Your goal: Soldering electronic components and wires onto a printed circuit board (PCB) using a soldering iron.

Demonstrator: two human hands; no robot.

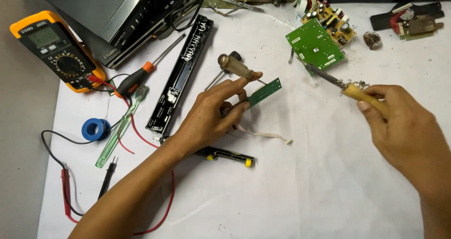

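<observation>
At the far left edge of the desk [300, 192], which is covered in white paper, lies a yellow multimeter [56, 51], its red and black probe leads [66, 192] trailing down toward the near left corner. Just right of it sit a blue roll of tape [95, 128], a clear green toothbrush [121, 126] and a screwdriver with a black and orange handle [141, 74]. A dark device casing [117, 13] fills the far left corner. A long black panel strip [181, 74] lies slanted beside these, running from the far edge toward the middle.

Near the middle of the desk, the left hand [211, 114] is closed, pinching a small narrow green circuit board [263, 92] between thumb and fingers and holding it raised above the paper; a pale ribbon cable [263, 135] hangs from it onto the desk. A brown-handled tool [237, 67] lies just behind the fingertips; whether it touches them cannot be told. A small black tool with yellow ends [228, 155] lies under the left wrist.

Further right, toward the far edge, rests a larger green circuit board [314, 44] with a yellowish component board [333, 20] behind it. The right hand [399, 121] is wrapped around the wooden handle of a soldering iron [338, 83], whose tip points up-left toward the larger board, well apart from the small one. In the far right corner lie a small shiny lump [372, 40] and a dark and red mechanical part [408, 18].
</observation>
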